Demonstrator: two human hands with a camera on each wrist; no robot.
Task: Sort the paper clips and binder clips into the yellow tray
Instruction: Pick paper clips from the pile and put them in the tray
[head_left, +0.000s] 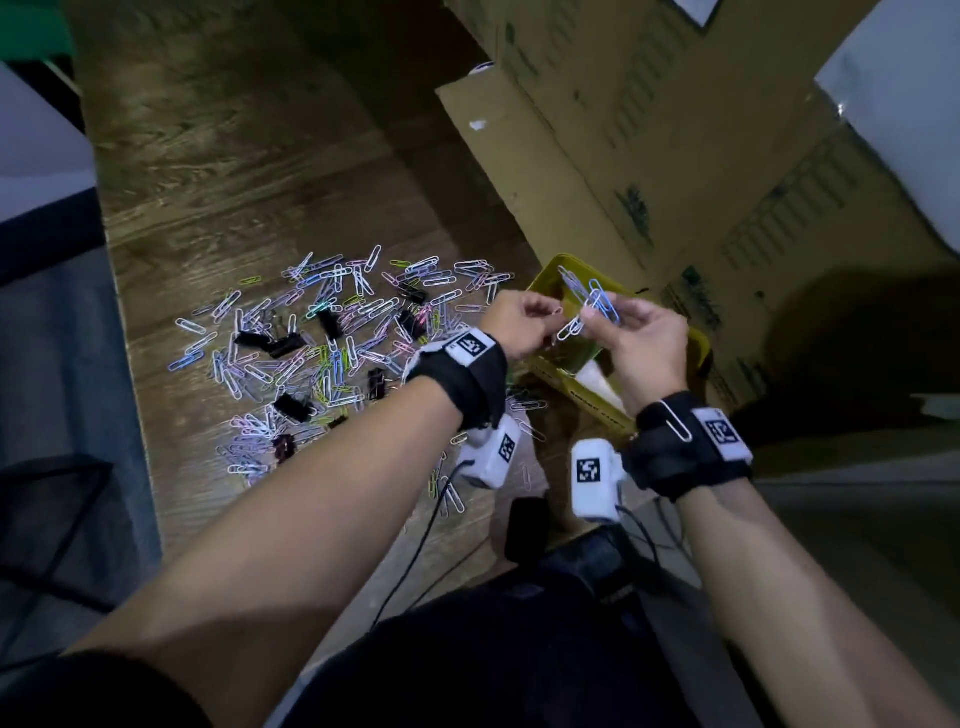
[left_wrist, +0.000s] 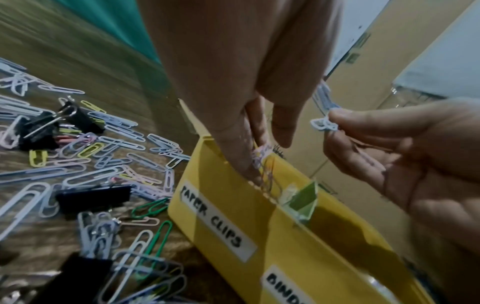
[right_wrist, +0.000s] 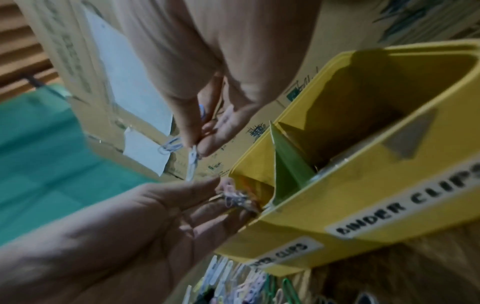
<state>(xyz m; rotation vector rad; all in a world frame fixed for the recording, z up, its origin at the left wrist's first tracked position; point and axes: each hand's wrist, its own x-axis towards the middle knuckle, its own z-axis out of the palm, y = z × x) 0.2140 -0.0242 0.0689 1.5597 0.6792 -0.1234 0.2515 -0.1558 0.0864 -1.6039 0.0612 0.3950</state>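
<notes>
Biggest thing first: cardboard boxes (head_left: 649, 130) fill the back right, stacked behind a wood-grain tabletop (head_left: 234, 182). The head view is the only one showing the whole spread of paper clips (head_left: 322, 332) on that tabletop, pastel ones with black binder clips (head_left: 270, 343) mixed in, all lying left of the tray (head_left: 698, 345). From up there the tray is mostly hidden behind the hands, but the wrist views open it up: yellow, with a green divider (right_wrist: 288, 170) and two labels on the front wall, "PAPER CLIPS" (left_wrist: 217, 220) and "BINDER CLIPS" (right_wrist: 405, 207), which you can't read from the head cam. Both hands sit right above the tray. The left hand (head_left: 524, 325) has its fingers (left_wrist: 241, 156) pinched together on a few pale clips, pointing down into the paper clip side; that only shows from the wrist cams. The right hand (head_left: 641, 343) has its fingers clamped on a blue bunch (head_left: 597, 306) of paper clips sticking up. Funny detail only in the head view: one stray clip (head_left: 678, 421) is lying on the right wrist strap (head_left: 685, 452).
</notes>
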